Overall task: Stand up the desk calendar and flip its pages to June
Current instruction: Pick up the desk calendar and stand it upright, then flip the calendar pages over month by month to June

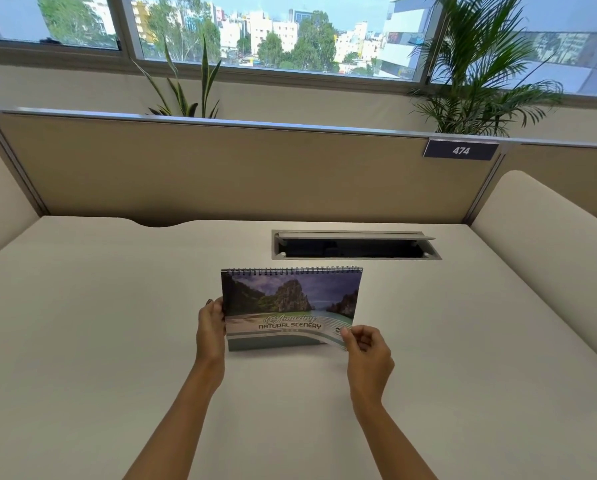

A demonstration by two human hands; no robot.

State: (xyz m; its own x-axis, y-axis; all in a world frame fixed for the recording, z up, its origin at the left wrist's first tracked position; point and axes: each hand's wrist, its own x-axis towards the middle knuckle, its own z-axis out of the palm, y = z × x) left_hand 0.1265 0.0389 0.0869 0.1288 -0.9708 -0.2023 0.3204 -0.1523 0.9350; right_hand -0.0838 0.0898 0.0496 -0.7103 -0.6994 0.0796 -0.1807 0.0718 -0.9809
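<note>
The spiral-bound desk calendar (290, 299) stands upright on the white desk (99, 323), its wire binding along the top. Its cover faces me, a sea-and-cliffs photo with the words "Amazing Natural Scenery". My left hand (211, 327) grips the calendar's left edge, thumb on the front. My right hand (364, 344) pinches the cover's lower right corner and lifts it, so the cover curls away from the pages behind. No month page shows.
An open cable hatch (356, 244) is set into the desk just behind the calendar. A beige partition (221, 174) with a "474" label (460, 150) closes the back. Cream padded dividers (546, 244) flank both sides. Plants stand behind the partition.
</note>
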